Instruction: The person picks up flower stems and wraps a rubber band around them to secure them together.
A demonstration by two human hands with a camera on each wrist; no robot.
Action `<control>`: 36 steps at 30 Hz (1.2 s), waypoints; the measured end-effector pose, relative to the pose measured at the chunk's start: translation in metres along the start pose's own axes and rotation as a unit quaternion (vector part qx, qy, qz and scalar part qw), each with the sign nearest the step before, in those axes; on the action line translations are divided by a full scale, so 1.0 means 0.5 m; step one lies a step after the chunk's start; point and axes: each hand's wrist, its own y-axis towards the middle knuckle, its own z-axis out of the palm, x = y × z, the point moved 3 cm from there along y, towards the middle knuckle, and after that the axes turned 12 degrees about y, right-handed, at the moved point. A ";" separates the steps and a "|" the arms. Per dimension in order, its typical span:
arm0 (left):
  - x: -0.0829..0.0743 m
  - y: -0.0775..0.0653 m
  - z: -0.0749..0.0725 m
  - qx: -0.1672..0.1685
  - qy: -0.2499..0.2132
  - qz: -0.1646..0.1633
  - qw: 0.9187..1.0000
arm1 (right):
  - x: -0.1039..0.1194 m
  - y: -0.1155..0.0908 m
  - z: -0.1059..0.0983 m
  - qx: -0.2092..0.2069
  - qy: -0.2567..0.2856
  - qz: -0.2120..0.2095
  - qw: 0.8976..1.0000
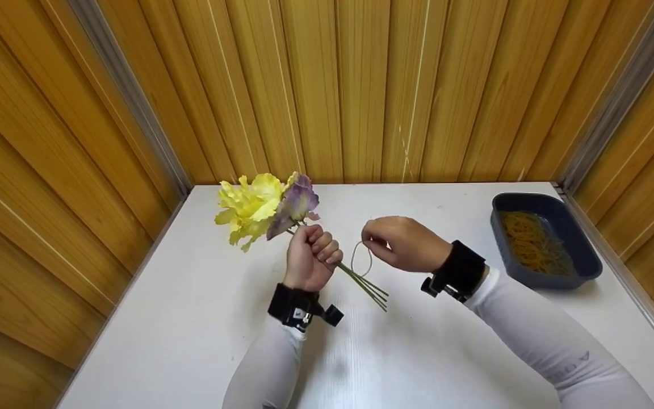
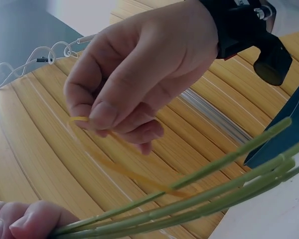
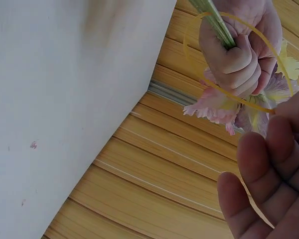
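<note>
My left hand (image 1: 313, 258) grips a bunch of flowers by the stems (image 1: 365, 284), fingers curled round them. A yellow bloom (image 1: 250, 207) and a purple bloom (image 1: 298, 204) stick out to the upper left; pink petals (image 3: 214, 107) also show in the right wrist view. To the right, my right hand (image 1: 409, 244) pinches a thin yellow rubber band (image 2: 122, 171) between thumb and index finger. The band hangs as a loose loop, its far end overlapping the stems below the left hand in both wrist views. The other right fingers are loosely bent.
At the right of the white table (image 1: 191, 318) stands a dark blue plastic tub (image 1: 568, 224) with many rubber bands (image 1: 531, 244) inside. Wood-look panels (image 1: 361, 91) wall in the back and sides. A coiled white cable (image 2: 52, 55) appears in the left wrist view.
</note>
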 end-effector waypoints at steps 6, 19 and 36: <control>0.006 -0.003 0.003 0.007 0.007 -0.008 1.000 | -0.001 0.023 0.011 -0.044 0.036 0.007 0.998; 0.025 -0.011 0.032 0.049 0.013 -0.022 0.998 | -0.044 0.049 0.004 -0.104 0.077 0.053 0.990; -0.025 -0.055 0.068 0.176 -0.216 0.037 0.960 | -0.166 -0.028 0.103 -0.107 0.020 0.190 0.976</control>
